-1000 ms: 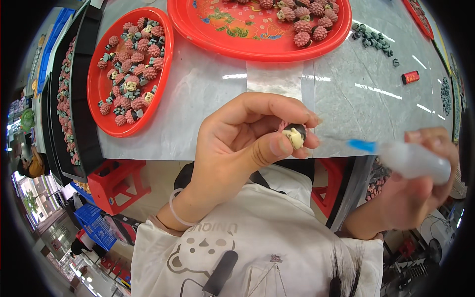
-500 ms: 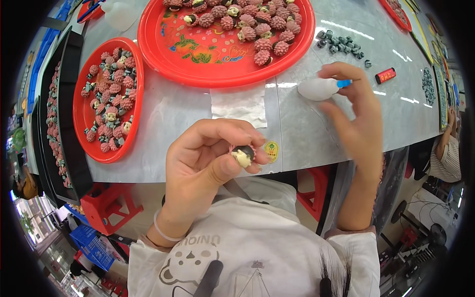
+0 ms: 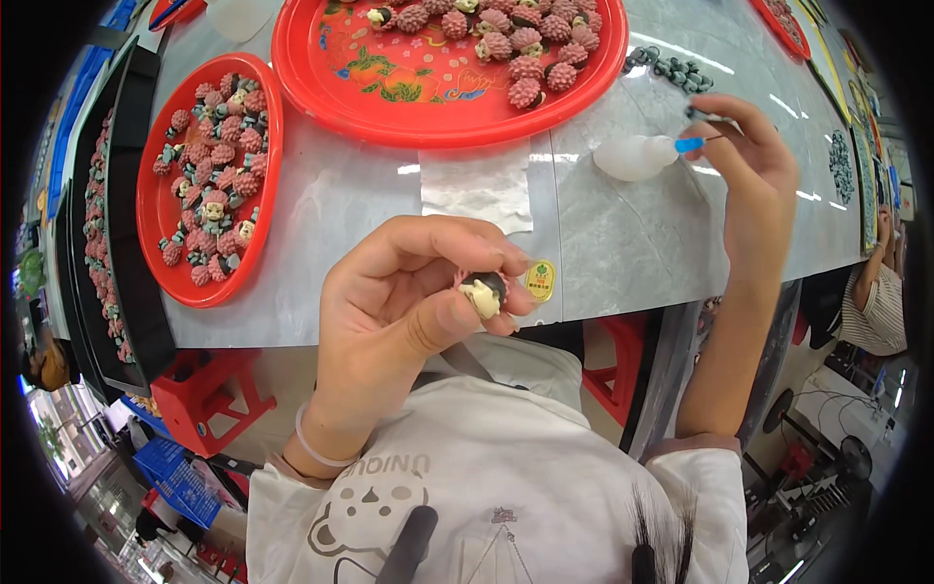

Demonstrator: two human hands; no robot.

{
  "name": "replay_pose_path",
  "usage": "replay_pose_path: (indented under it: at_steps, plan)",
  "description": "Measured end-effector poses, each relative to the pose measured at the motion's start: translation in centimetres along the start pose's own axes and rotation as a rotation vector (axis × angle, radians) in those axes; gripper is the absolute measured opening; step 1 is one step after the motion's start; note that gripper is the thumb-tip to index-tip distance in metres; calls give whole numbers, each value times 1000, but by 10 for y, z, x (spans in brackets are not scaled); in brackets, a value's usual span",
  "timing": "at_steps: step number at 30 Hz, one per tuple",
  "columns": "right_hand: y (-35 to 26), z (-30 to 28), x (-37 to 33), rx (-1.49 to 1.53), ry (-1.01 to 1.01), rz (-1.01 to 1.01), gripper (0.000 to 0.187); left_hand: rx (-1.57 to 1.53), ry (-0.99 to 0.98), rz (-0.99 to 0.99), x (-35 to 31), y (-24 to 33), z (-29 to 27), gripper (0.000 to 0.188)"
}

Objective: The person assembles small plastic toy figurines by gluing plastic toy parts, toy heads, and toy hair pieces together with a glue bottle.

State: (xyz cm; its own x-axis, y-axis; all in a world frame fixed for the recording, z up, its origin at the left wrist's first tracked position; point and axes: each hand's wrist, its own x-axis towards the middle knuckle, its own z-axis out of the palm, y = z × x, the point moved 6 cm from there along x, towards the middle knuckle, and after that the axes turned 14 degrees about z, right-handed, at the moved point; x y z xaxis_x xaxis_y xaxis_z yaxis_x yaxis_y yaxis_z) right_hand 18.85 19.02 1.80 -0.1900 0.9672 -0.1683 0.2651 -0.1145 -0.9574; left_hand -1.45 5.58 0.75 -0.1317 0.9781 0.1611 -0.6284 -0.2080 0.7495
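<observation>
My left hand (image 3: 399,292) pinches a small figurine (image 3: 484,292) between thumb and fingers, its cream face and dark edge turned up; part of its pink knobbly back is covered by the fingers. Over the right side of the table, my right hand (image 3: 744,146) is closed at the fingertips on a small dark grey-green piece (image 3: 695,114). Just left of that hand, a white squeeze bottle (image 3: 632,158) with a blue nozzle lies on its side. A pile of similar dark pieces (image 3: 681,73) sits beyond the bottle.
A large red tray (image 3: 389,127) bears several pink knobbly figurines. Left of it stand a smaller red tray (image 3: 276,146) of figurines with grey-green parts and a black bin (image 3: 136,195). White paper (image 3: 477,190) and a gold oval sticker (image 3: 540,280) lie near the front edge.
My right hand has left the squeeze bottle, moved up and right, and taken a small dark piece. The bottle now lies on the table. My left hand keeps the figurine.
</observation>
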Motion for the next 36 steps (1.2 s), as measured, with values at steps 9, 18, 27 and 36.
replay_pose_path:
  at_steps: [9, 18, 27, 36]
  plan:
    - [2, 13, -57, 722, -444, 116, 23, 82, -8, -90, -1, -10, 18, 35]
    - [-31, 60, -90, 313, -285, -130, 30, 71, -2, -103, -5, -18, 23, 43]
    - [-53, 64, -101, -119, -198, -608, 24, 140, 38, -81, -7, -18, 18, 42]
    - [-56, 74, -104, -208, -56, -655, 19, 330, -74, 189, -2, -6, 12, 34]
